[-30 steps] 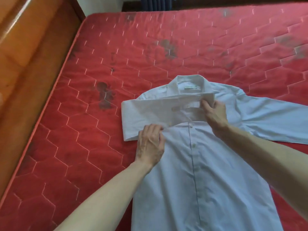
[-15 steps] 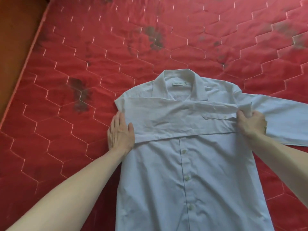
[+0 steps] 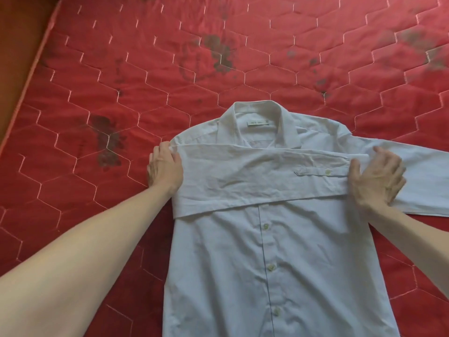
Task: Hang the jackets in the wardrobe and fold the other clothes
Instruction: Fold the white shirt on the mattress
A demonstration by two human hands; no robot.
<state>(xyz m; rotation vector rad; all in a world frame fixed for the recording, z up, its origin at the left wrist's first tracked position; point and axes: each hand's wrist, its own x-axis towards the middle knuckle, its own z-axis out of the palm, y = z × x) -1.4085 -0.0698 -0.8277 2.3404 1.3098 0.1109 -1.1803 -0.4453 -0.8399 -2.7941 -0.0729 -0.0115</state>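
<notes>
1. A wooden bed frame (image 3: 17, 69) borders the red quilted mattress (image 3: 170, 69) on the far left.
2. The left hand (image 3: 164, 169) lies flat, fingers straight, on the fold at the shirt's shoulder edge.
3. The white shirt (image 3: 279, 263) lies face up, buttoned, on the mattress, collar (image 3: 257, 113) away from the person.
4. One sleeve (image 3: 255, 176) is folded straight across the chest.
5. The right hand (image 3: 376, 176) pinches that sleeve's cuff (image 3: 323, 172), fingers curled.
6. The other sleeve (image 3: 425, 181) stretches out rightward.
</notes>
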